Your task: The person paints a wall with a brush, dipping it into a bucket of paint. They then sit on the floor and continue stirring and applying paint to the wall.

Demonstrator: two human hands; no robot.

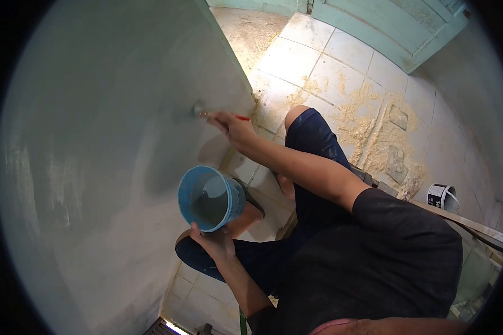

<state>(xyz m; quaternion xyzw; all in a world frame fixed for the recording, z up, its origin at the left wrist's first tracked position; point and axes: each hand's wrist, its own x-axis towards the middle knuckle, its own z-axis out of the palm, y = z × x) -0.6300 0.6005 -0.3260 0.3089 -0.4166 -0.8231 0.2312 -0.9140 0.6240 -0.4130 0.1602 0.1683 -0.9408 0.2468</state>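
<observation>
My left hand (215,244) supports a light blue plastic bucket (237,198) from below, its thumb near the rim. The bucket is tilted toward me and has greyish liquid (209,206) inside. Up against the grey-green wall (123,139), my right hand (236,127) is closed around a paintbrush (202,113) with a red handle end. The brush's bristles touch the wall, where the surface looks wet and darker. Most of the handle is hidden by my fingers.
White floor tiles (296,44) carry yellowish crumbly debris (357,120) and several flat grey pieces. A small black-and-white bucket (442,196) stands at right beside a long wooden plank (458,219). A pale green door (385,28) is at the top. My bent knees are close to the wall.
</observation>
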